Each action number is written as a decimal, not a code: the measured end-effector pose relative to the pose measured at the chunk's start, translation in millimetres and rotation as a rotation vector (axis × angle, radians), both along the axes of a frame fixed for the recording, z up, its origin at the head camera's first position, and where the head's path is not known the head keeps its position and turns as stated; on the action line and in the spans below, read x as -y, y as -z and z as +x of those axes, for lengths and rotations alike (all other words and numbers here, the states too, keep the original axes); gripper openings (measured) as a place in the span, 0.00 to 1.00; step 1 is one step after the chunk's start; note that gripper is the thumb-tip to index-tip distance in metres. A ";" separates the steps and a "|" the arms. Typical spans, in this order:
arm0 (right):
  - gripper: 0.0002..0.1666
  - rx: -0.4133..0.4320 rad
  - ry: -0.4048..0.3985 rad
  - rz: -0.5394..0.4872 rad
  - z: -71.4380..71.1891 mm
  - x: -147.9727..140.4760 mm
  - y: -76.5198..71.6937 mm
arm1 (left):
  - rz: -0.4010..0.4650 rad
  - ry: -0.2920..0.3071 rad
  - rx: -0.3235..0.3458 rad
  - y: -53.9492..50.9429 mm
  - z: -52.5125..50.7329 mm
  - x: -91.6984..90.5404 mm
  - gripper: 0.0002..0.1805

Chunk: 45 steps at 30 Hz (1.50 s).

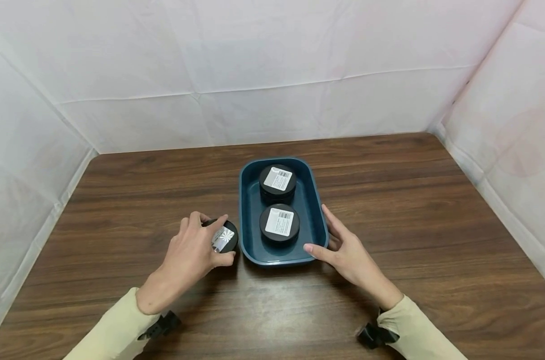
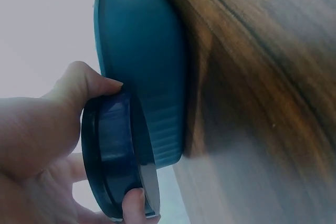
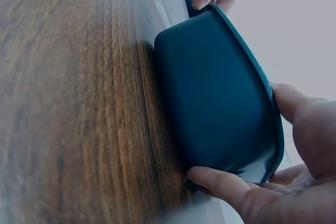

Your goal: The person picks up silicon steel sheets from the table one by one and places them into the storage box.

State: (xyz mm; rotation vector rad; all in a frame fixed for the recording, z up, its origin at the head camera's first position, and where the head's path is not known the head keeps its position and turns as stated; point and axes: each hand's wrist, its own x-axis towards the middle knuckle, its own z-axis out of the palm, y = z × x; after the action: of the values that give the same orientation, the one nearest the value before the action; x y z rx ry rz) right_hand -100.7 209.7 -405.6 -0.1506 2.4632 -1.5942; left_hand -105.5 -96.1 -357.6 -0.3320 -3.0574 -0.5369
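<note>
My left hand [image 1: 187,255] grips a round black tin [image 1: 228,239] with a shiny silver label on top, just left of the blue tray [image 1: 245,220]. Thumb and fingers wrap its edge; in the left wrist view the tin [image 2: 114,145] looks raised off the table. My right hand [image 1: 353,257] holds the tray's front right corner, thumb at the rim and fingers against the outer wall [image 3: 215,98]. Inside the tray lie a front black tin [image 1: 272,239] and a rear one [image 1: 266,190], both with white barcode labels. The rear one seems taller, perhaps stacked.
The tray stands on a brown wood-grain table [image 1: 412,215]. White sheeting [image 1: 263,65] rises behind the table and along both sides. Dark wrist-worn devices sit at the left cuff [image 1: 160,326] and the right cuff [image 1: 376,336].
</note>
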 end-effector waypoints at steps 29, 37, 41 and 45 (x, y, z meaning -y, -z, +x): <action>0.57 0.010 -0.003 -0.020 -0.4 -0.3 0.4 | 0.048 -0.008 -0.057 -12.9 -0.5 -9.6 0.39; 0.57 0.013 -0.007 -0.013 -0.6 0.9 -0.1 | 0.047 -0.015 -0.047 -15.8 -0.7 -19.3 0.40; 0.57 0.025 -0.001 -0.010 -0.3 0.9 -0.8 | 0.054 0.002 -0.055 -16.0 0.6 -23.4 0.39; 0.57 0.028 0.003 -0.003 -0.2 0.7 -1.0 | 0.058 0.016 -0.061 -15.3 2.1 -25.6 0.39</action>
State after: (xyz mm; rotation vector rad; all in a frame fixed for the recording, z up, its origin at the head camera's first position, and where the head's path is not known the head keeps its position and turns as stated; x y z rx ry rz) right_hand -100.9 209.0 -404.6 -0.1241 2.4413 -1.5909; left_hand -103.4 -70.5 -342.3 -0.3649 -2.9762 -0.6036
